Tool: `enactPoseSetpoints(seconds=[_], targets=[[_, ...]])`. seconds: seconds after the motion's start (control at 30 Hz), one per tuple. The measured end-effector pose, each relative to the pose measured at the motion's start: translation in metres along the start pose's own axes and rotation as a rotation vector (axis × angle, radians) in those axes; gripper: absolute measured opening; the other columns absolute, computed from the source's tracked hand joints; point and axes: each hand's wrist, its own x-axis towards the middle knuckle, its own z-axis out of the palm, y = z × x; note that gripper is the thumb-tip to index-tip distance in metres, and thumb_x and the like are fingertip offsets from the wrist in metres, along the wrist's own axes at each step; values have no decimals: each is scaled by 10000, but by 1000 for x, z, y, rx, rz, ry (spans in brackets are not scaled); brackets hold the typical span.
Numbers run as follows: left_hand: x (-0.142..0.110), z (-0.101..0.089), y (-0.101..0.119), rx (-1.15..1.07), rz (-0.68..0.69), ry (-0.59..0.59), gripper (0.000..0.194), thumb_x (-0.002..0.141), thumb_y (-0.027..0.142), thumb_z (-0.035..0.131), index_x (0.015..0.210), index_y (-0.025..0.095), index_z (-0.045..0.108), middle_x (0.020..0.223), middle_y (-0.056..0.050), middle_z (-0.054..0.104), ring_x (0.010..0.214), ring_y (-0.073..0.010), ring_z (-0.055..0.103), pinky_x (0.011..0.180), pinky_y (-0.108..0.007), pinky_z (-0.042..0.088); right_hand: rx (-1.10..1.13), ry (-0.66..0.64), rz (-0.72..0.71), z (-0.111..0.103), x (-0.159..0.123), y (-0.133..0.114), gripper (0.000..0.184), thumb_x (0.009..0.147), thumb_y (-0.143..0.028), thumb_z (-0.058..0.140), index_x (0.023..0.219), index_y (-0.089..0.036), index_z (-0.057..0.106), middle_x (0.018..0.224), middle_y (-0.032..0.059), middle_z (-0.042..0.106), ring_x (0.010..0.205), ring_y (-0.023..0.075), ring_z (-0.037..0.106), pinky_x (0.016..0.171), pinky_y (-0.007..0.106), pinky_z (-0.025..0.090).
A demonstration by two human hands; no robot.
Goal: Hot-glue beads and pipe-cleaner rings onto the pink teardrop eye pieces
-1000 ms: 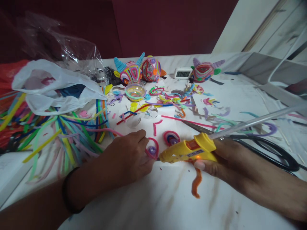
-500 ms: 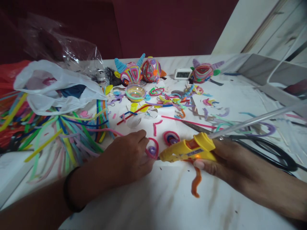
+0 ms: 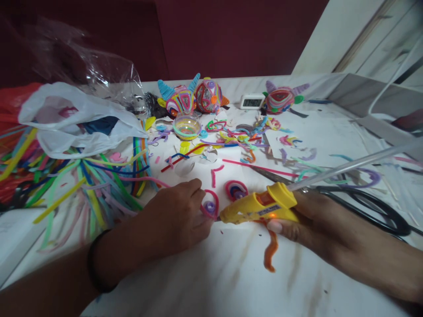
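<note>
Loop (image 3: 212, 206), pink with a purple coil inside, lies at 6 o'clock of my view, pinched narrow in my left hand (image 3: 180, 211), which reaches in from 8 o'clock. My right hand (image 3: 324, 233) is wrapped round the yellow gun (image 3: 261, 208), a light glowing on it, its nozzle pointing at the loop's 5 o'clock edge; whether they touch I cannot tell. Against a second ago hardly anything differs: loop, gun and both hands hold their places, bar a slight shift in the view. Taking the loop as clock centre, the white, marbled table (image 3: 231, 281) carries an eye (image 3: 235, 190) at 2 o'clock, scissors (image 3: 360, 204) at 3, an orange strip (image 3: 271, 253) at 4, fuzzy strips (image 3: 95, 185) at 9, a bag (image 3: 79, 143) at 10 and a bowl (image 3: 187, 127) at 11. Beyond, a timer (image 3: 251, 101) stands at 1, and a maroon wall (image 3: 231, 39) rises at 12.
</note>
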Motion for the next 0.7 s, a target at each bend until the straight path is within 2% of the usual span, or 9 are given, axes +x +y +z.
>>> enactPoseSetpoints(seconds=[0.13,0.23,0.33,0.5,0.63,0.7], targets=[[1,0,0,-64,-75,-33,186,869,286,498,930,150,609,896,-67,581,764,-181,568,620,-309,477,24,-47,15,1,-2,2,336,895,-534,405,704,-280,512,616,10,601,656,223,670,397,277,516],[0,2,0,-41,-52,-18,175,869,286,500,909,154,608,880,-65,582,752,-181,562,611,-308,469,27,-66,40,1,-4,3,332,897,-540,401,723,-278,510,637,15,604,723,240,680,433,291,539],[-1,4,-1,11,-17,22,199,867,283,509,964,143,613,894,-76,593,758,-182,559,614,-304,467,25,-68,51,2,-4,4,340,891,-553,404,718,-278,504,648,16,607,764,249,681,538,329,587],[0,2,0,15,4,10,185,871,273,505,937,147,625,864,-71,594,762,-183,558,608,-297,465,35,-71,45,2,-3,3,333,891,-553,409,742,-273,509,695,16,631,767,242,680,626,354,605],[1,1,1,-47,-53,-14,185,861,277,523,949,145,619,899,-72,591,767,-181,571,641,-306,484,37,-71,25,1,-3,2,332,905,-530,393,751,-266,524,694,11,641,718,221,680,630,341,608],[1,2,1,-81,-94,-22,209,854,290,531,979,142,611,925,-75,588,785,-186,581,659,-312,495,17,-31,14,1,-2,1,334,891,-532,420,727,-270,543,669,4,643,675,210,677,629,328,611]])
